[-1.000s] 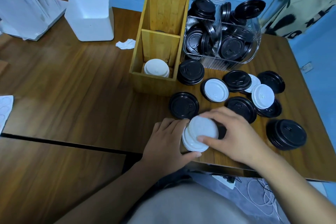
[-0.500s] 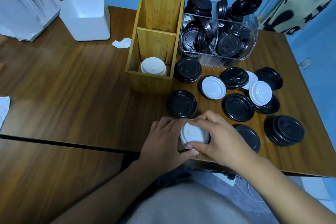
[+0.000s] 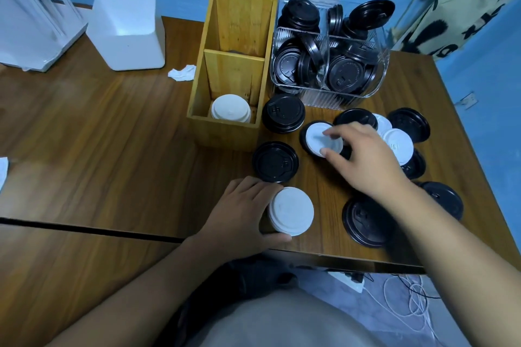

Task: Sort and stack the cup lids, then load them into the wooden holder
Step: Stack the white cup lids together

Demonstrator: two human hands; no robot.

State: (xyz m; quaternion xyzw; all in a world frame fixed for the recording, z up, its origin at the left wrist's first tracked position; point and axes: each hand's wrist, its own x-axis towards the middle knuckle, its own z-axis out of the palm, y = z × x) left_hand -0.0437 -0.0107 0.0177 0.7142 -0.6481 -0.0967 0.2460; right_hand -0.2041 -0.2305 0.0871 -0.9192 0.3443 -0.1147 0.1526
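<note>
My left hand (image 3: pixel 242 214) grips a short stack of white lids (image 3: pixel 291 211) near the table's front edge. Farther back, my right hand (image 3: pixel 363 158) pinches a single white lid (image 3: pixel 317 136) that lies on a black lid. The wooden holder (image 3: pixel 225 132) stands upright at centre with a white lid stack (image 3: pixel 230 108) in its nearest compartment. Black lids lie loose around my hands, including a black stack (image 3: pixel 283 113) beside the holder and a single black lid (image 3: pixel 275 162). More white lids (image 3: pixel 399 144) lie behind my right hand.
A clear ribbed bin (image 3: pixel 329 93) full of black lids stands right of the holder. A white foam box (image 3: pixel 127 31) and a crumpled tissue (image 3: pixel 181 73) sit at the back left. The table's front edge (image 3: pixel 338 256) runs just below my left hand.
My right hand left the white stack and reached back to the single white lid on the black one. The left hand stays on the stack.
</note>
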